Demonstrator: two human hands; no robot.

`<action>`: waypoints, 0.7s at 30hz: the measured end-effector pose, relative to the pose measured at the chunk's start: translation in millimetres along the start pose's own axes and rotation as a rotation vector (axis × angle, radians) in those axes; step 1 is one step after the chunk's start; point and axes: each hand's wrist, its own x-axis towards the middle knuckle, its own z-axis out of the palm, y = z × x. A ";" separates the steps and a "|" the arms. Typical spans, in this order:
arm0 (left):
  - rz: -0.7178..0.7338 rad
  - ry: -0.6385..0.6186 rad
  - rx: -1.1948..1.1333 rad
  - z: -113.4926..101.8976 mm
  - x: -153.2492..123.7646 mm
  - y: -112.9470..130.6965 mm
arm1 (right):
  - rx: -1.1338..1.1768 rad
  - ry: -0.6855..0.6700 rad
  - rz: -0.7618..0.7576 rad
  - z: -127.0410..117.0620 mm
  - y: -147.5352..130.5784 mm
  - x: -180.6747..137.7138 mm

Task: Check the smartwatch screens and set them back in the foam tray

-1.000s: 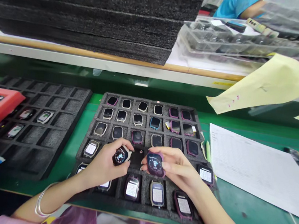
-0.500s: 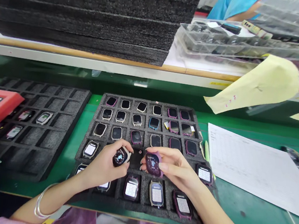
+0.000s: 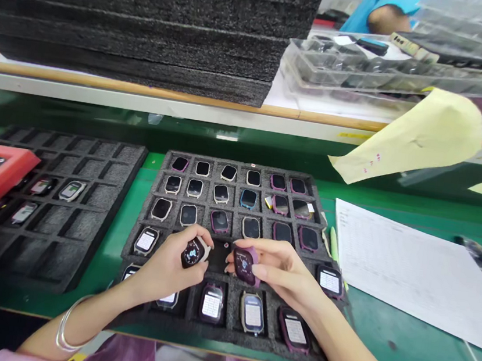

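Between the thumb and fingers of my left hand (image 3: 176,259) is a light-framed smartwatch (image 3: 194,252), its round dial lit. My right hand (image 3: 283,267) grips a purple smartwatch (image 3: 244,265) by its edges; its screen also glows with a dial. Both watches are held over a dark foam tray (image 3: 224,334) with square compartments. In its back rows sit several watches with dark screens, such as a blue-framed watch (image 3: 248,198). Nearer me, watches with white lit screens lie in the front rows, among them a beige watch (image 3: 251,312). My forearms cover part of these rows.
At left, a second foam tray (image 3: 81,225) holds a few watches, with a red tray (image 3: 15,161) over its edge. A printed sheet (image 3: 414,272) and green pen (image 3: 333,243) lie right. Stacked black foam (image 3: 133,21) and clear plastic trays (image 3: 351,71) fill the shelf; yellow paper (image 3: 435,131) hangs from it.
The purple watch in my right hand has turned slightly, its screen tilting more to the left. My left hand stays almost still. A co-worker's arm behind the shelf has shifted.
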 end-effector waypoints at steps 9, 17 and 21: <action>0.014 0.001 0.010 -0.8 2.2 -4.1 | -0.018 0.015 -0.004 1.7 -2.3 0.9; -0.002 -0.028 0.012 -0.5 2.4 -2.5 | -0.031 0.040 -0.020 1.4 -1.5 -0.3; 0.000 -0.024 0.039 -1.0 2.3 -2.4 | -0.037 0.042 -0.008 0.9 -1.6 -0.1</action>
